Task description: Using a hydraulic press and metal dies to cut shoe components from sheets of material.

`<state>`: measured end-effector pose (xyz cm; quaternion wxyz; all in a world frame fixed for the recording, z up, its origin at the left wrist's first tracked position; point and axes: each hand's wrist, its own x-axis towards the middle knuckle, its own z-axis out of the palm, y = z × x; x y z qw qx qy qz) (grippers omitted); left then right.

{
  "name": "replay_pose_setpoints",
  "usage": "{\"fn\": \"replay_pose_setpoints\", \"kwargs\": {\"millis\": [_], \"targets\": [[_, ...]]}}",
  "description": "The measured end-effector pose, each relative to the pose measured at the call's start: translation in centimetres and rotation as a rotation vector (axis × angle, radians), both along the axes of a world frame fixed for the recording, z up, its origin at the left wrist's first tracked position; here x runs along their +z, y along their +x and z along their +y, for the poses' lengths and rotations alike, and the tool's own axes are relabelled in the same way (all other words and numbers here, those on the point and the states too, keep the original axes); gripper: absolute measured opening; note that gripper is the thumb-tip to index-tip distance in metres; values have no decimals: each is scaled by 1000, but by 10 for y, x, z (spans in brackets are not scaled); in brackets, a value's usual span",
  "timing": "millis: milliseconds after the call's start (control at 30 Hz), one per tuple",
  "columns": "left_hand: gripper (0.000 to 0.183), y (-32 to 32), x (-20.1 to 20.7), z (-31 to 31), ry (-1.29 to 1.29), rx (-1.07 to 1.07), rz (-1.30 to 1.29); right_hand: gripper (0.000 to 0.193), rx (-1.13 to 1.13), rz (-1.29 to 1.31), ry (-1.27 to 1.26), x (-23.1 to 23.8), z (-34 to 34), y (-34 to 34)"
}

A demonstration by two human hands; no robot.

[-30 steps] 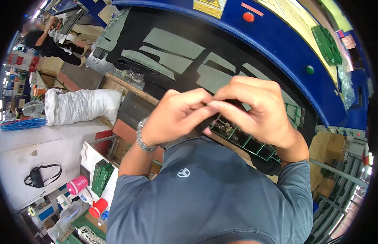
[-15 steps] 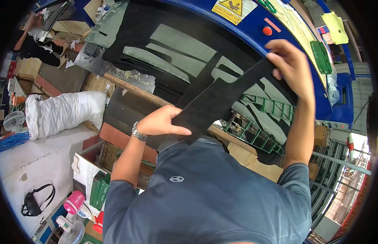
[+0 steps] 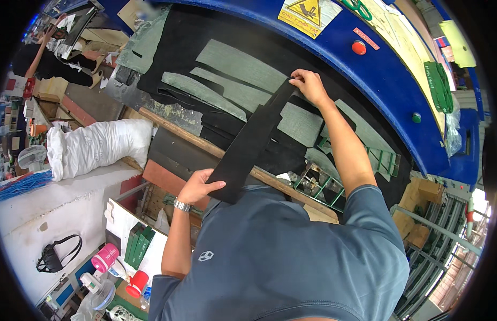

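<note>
On the person's side of the wooden strip (image 3: 184,134), the left hand (image 3: 196,186) is grasping the lower end of a flat black piece (image 3: 248,144), its thumb lying on top. The piece is slanting over the strip. Beyond the strip, the right hand (image 3: 311,87) is pinching the upper end in its grip. Farther past the strip, grey-green patches (image 3: 248,67) are showing amid black sheeting (image 3: 205,27); farther still, a blue machine body (image 3: 385,72) is bearing a red button (image 3: 358,47).
</note>
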<state>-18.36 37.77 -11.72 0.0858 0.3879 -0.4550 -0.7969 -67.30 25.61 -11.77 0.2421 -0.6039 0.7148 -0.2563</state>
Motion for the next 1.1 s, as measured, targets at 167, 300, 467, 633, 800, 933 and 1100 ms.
{"fn": "replay_pose_setpoints", "kwargs": {"millis": [167, 300, 467, 633, 800, 933, 1100], "targets": [[26, -3, -19, 2, 70, 73, -94, 22, 48, 23, -117, -16, -16, -8], [28, 11, -31, 7, -38, 3, -387, 21, 162, 64, -158, -13, -28, -2], [61, 13, -64, 23, -222, -87, -571, 25, 103, 93, -80, -11, -12, -6], [47, 16, -76, 37, -393, -135, -754, 22, 152, 294, -50, -9, -17, 2], [61, 11, -42, 41, -369, 86, -720, 20, 207, 243, -36, -8, -19, -2], [55, -1, -18, 30, -475, 149, -564, 21, 334, 97, -162, 37, -5, 2], [57, -21, 1, -7, -675, 120, -350, 14, 590, 165, -290, 172, 31, 59]]}}
